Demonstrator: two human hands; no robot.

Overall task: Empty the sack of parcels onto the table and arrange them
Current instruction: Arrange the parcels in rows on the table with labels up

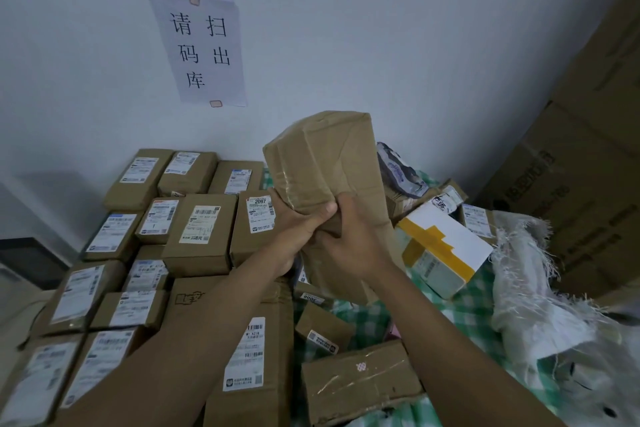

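I hold a long, dented brown cardboard parcel (322, 163) upright above the table, its plain side toward me. My left hand (294, 229) grips its lower left edge with the thumb across the front. My right hand (353, 246) grips its lower part from the right. Labelled brown parcels (199, 229) lie in neat rows on the left of the table. The white woven sack (540, 308) with frayed edges lies crumpled at the right. Loose parcels lie below my hands, among them a taped brown box (360, 381) and a small box (322, 328).
A green checked tablecloth (374, 319) covers the table. A white box with yellow tape (443, 246) and a grey plastic mailer (401, 170) lie behind the held parcel. Large cardboard cartons (588, 149) stand at the right. A paper sign (201, 31) hangs on the wall.
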